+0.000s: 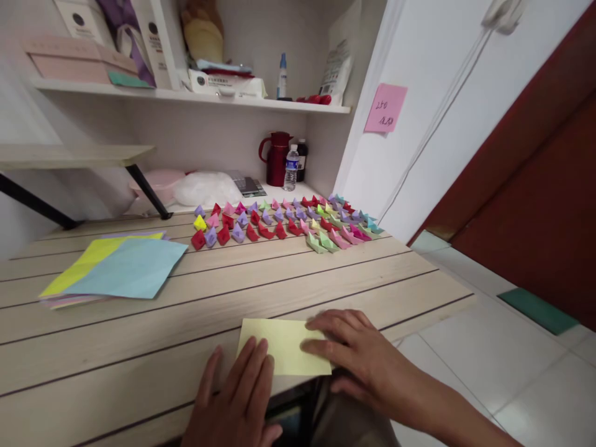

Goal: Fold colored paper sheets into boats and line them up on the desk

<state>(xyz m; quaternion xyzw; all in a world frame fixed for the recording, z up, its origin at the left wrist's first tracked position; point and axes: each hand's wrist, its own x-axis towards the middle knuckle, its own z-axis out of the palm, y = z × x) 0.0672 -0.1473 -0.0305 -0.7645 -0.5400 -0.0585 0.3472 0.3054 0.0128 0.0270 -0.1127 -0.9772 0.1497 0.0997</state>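
As the left hand (237,397) and right hand (358,360) pressed one pale yellow paper sheet (284,344), fingers outstretched, some fifty coloured paper boats (288,223) stood beyond the fingertips.

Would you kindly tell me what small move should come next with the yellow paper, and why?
Probably slide the right hand along the yellow paper to sharpen the crease: it looks folded in half, flat at the table edge, with the left hand pinning its near left corner.
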